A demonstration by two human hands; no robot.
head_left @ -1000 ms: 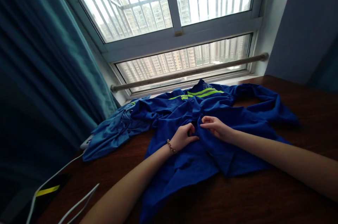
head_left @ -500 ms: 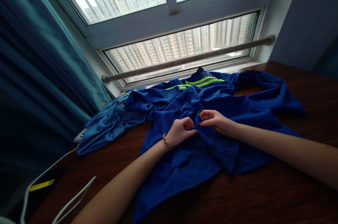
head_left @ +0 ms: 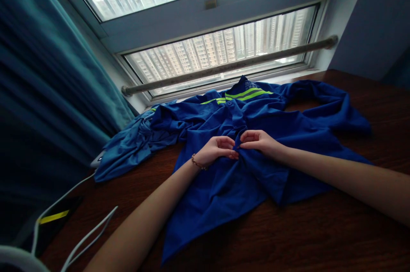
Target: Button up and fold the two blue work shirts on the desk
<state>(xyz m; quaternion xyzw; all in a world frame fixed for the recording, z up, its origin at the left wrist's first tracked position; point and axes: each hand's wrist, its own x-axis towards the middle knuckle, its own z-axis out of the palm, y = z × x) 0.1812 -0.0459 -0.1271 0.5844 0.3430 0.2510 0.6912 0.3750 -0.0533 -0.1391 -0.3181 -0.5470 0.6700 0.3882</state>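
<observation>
A blue work jacket (head_left: 218, 191) with yellow-green and grey reflective stripes is spread over the dark wooden table, its collar toward the window. At the middle of its front opening, my left hand (head_left: 215, 150) pinches the placket edge from the left. My right hand (head_left: 260, 143) grips the cloth just to the right, thumb and fingers closed on the edge. The fingertips of both hands nearly meet. Any small button between them is too hidden to make out. Higher on the placket, a round button (head_left: 229, 103) shows.
To the left lies a crumpled lighter blue garment (head_left: 124, 152). White cables (head_left: 86, 231) and a dark flat object with a yellow strip (head_left: 54, 217) are at the lower left. A curtain (head_left: 57, 58) hangs on the left; a metal rail (head_left: 230, 67) crosses the window behind the table (head_left: 307, 233).
My left hand's fingers have straightened and drawn in to the placket edge near my right fingertips. The right hand keeps its grip on the cloth. The view has shifted slightly.
</observation>
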